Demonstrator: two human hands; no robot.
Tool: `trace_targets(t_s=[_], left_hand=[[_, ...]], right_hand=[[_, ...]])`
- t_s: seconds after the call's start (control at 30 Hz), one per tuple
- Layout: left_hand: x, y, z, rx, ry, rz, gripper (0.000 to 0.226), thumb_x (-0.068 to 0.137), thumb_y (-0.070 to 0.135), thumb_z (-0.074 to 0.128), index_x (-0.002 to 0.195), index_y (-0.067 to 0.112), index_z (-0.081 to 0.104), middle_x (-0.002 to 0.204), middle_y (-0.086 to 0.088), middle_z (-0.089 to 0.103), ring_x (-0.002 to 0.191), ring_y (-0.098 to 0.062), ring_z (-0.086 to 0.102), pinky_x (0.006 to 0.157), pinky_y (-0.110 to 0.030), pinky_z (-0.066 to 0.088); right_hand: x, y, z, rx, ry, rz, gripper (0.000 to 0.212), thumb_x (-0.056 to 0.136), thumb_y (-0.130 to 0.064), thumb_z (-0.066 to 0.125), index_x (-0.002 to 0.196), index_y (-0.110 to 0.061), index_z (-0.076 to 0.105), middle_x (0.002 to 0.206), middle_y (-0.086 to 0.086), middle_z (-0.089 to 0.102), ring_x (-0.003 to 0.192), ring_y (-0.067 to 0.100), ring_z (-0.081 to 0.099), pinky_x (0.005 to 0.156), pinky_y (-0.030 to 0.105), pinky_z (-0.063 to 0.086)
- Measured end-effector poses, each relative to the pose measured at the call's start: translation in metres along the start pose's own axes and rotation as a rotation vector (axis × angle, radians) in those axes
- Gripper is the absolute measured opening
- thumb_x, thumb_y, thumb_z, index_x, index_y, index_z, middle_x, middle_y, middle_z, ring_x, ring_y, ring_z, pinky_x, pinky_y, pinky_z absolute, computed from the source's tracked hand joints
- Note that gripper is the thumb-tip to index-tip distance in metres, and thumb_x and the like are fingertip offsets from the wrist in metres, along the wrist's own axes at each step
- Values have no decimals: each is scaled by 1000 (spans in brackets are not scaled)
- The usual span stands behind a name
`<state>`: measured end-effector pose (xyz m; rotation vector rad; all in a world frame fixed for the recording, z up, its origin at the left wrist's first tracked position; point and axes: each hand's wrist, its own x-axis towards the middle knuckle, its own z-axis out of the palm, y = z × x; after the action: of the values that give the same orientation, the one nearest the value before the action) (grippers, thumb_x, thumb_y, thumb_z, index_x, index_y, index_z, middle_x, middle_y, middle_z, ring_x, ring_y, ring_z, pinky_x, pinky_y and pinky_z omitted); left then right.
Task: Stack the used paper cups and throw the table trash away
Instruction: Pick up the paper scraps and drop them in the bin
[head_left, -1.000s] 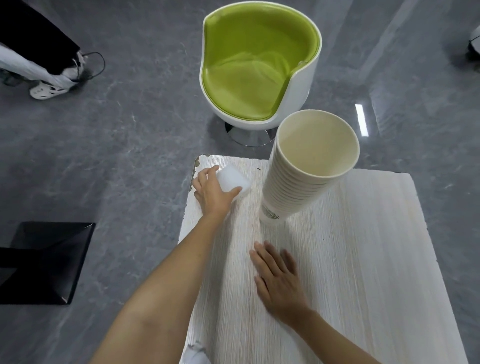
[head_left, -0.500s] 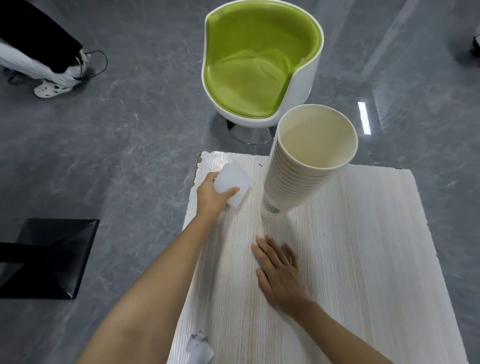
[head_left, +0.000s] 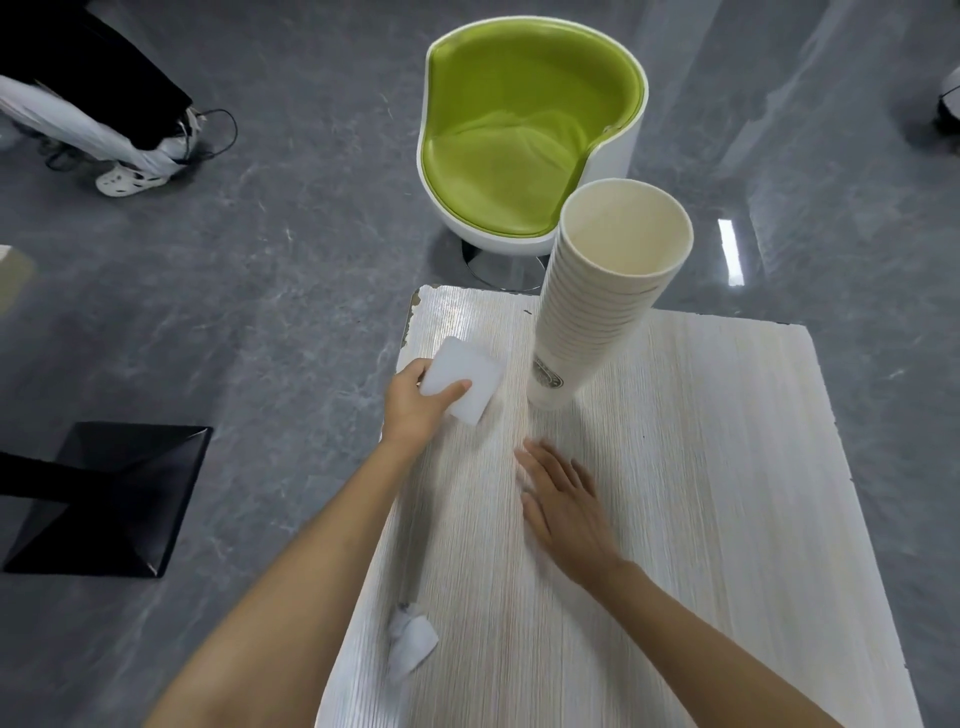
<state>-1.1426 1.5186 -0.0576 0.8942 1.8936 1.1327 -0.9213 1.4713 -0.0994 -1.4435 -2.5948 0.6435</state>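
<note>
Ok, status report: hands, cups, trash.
Left hand grips white pad, far-left of table. Right hand open, flat on table. Cup stack standing, untouched. Crumpled tissue at near-left edge, unobstructed.

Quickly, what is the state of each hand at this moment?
Left hand: closed, holding the white block.
Right hand: open, lying flat on the table, holding nothing.
</note>
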Motion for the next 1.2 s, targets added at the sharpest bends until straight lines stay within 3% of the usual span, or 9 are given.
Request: trace_targets(t_s=[0.17,0.33,0.5,0.6,0.8,1.0,1.2], left_hand=[[-29,-10,-13,-45,13,-19,24,79,16,80,91,7,61,86,0,61,77,-13,56,66,-23,46],[-66,-25,-33,-118,57,-53,23,79,14,80,91,5,63,83,0,62,74,-12,57,61,-16,46],[-104,-40,-58,-155,115,-98,22,80,13,79,95,6,65,84,2,64,71,-7,57,57,-9,45],[-123,-49,-73,-153,164,-127,23,80,15,80,96,7,65,84,4,65,73,-8,58,58,-11,45],[-160,-61,-96,-204,298,-164,21,80,12,79,94,11,63,85,3,64,73,-8,58,57,-10,46],[-203,-79,-113,-244,452,-226,20,80,12,78,92,9,62,89,-3,64,78,-15,56,63,-18,45],[-246,-89,-121,-336,600,-277,22,82,14,78,96,7,64,85,3,63,72,-8,56,60,-14,45]], right_hand=[[-17,-17,-2,28,17,-16,55,93,-37,18,144,-22,34,151,-8,33,141,9,26,118,39,17],[-39,-39,4,88,-15,-47,60,93,-40,13,144,-20,35,152,-6,32,140,8,27,116,32,6],[-54,-60,15,103,-29,-92,56,93,-39,21,139,-17,43,146,-2,42,136,12,37,115,36,19],[-61,-73,21,109,-33,-141,52,92,-38,28,135,-17,48,140,0,49,130,15,44,111,40,31],[-67,-94,36,91,-118,-282,46,91,-36,45,134,-20,48,133,-2,51,126,17,44,103,35,31],[-65,-108,47,-14,-252,-378,50,93,-34,54,140,-22,41,132,-3,48,126,17,39,101,31,27],[-68,-111,53,-102,-234,-391,27,96,-30,49,121,-22,55,119,-3,51,117,17,43,93,30,29]])
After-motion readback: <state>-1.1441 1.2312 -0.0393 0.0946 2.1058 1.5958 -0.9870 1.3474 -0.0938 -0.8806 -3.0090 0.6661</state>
